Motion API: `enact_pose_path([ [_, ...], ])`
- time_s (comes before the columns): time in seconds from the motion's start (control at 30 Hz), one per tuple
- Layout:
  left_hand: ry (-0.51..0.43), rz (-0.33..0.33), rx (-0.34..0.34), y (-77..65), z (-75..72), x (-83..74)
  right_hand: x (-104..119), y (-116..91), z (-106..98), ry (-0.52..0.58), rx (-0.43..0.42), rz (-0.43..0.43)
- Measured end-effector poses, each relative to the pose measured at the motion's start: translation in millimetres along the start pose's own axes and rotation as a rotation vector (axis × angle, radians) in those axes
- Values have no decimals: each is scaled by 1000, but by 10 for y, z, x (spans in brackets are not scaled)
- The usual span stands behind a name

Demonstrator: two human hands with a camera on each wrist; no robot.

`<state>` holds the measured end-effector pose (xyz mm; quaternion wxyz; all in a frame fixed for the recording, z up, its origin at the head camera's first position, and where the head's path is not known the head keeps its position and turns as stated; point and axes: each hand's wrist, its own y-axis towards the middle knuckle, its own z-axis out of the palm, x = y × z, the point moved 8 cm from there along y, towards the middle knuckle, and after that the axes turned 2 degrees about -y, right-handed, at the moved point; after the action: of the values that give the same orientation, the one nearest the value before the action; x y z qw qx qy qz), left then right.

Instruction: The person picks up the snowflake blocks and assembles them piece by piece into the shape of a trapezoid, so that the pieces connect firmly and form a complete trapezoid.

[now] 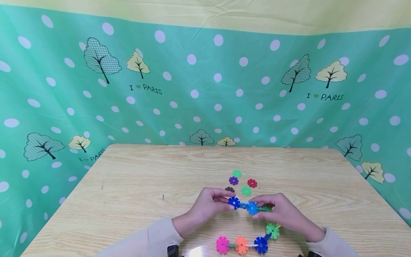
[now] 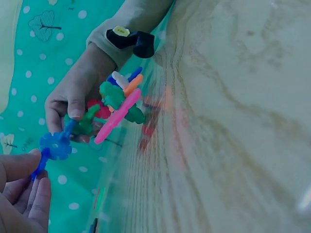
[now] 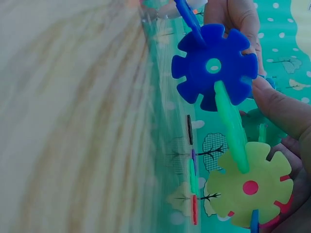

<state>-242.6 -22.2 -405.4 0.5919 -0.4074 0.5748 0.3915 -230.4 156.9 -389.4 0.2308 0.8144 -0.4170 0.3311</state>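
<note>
Notched plastic discs are slotted together into a curving chain. In the head view my left hand (image 1: pixel 207 206) pinches the dark blue disc (image 1: pixel 234 203) at one end between thumb and fingers. Just to its right, my right hand (image 1: pixel 282 211) grips the chain by a lighter blue disc (image 1: pixel 252 208). From there the chain bends round under the right hand through a green disc (image 1: pixel 273 231), another dark blue disc (image 1: pixel 261 245) and an orange disc (image 1: pixel 242 245) to a pink disc (image 1: pixel 222 245). A yellow disc (image 3: pixel 250 187) shows close to the right fingers in the right wrist view.
Beyond the hands, several loose discs lie flat on the wooden table (image 1: pixel 135 178): a purple disc (image 1: pixel 233 180), a red disc (image 1: pixel 252 183), a dark disc (image 1: pixel 229 189) and two green ones, the nearer green disc (image 1: pixel 246 191) among them. A patterned curtain (image 1: pixel 205 89) hangs behind.
</note>
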Motion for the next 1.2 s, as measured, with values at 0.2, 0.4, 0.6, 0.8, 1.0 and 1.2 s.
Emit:
enact_pose_path([
  [0.2, 62, -17, 25, 9, 30, 25, 26, 15, 30, -20, -14, -47],
  [0.4, 67, -45, 40, 21, 35, 56, 25, 65, 89, 30, -11, -23],
  [0.6, 26, -87, 31, 36, 32, 99, 60, 107, 140, 13, -2, -6],
  [0.8, 3, -99, 24, 39, 15, 105, 98, 120, 130, 54, -45, -6],
  [1.0, 14, -101, 28, 49, 3, 96, 115, 131, 129, 113, -58, -37],
  [1.2, 21, -110, 36, 54, -6, 95, 154, 142, 123, 141, -58, -106],
])
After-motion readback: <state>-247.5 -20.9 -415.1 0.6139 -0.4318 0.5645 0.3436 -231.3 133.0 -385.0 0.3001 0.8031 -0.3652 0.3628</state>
